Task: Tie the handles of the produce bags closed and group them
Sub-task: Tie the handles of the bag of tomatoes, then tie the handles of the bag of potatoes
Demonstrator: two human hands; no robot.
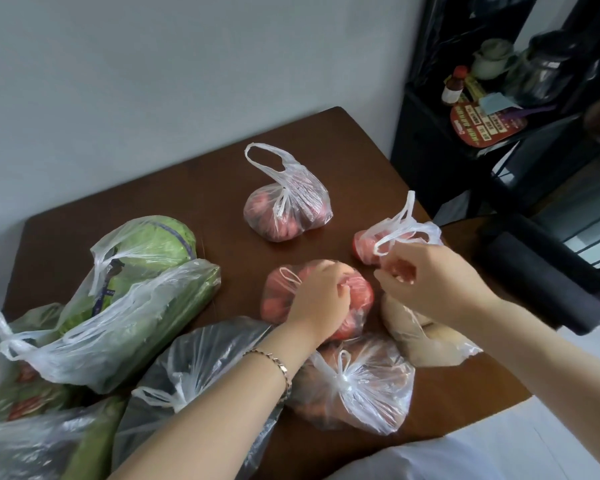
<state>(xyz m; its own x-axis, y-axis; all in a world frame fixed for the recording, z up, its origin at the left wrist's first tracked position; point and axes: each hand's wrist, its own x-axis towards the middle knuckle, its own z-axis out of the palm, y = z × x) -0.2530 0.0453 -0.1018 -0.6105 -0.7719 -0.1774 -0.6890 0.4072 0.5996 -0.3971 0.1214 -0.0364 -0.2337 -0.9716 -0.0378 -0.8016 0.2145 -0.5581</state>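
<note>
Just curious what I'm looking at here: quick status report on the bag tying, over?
Left hand grips centre red bag. Right hand pinches handles of right red bag, not yet knotted. Tan bag close under right wrist.

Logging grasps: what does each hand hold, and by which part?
The right hand pinches the right-side bag by its handles; the left hand grips the middle red bag at its top.

Leftmost bag (4, 344) cropped by the left edge; print on the shelf's red card (482, 128) too small
</note>
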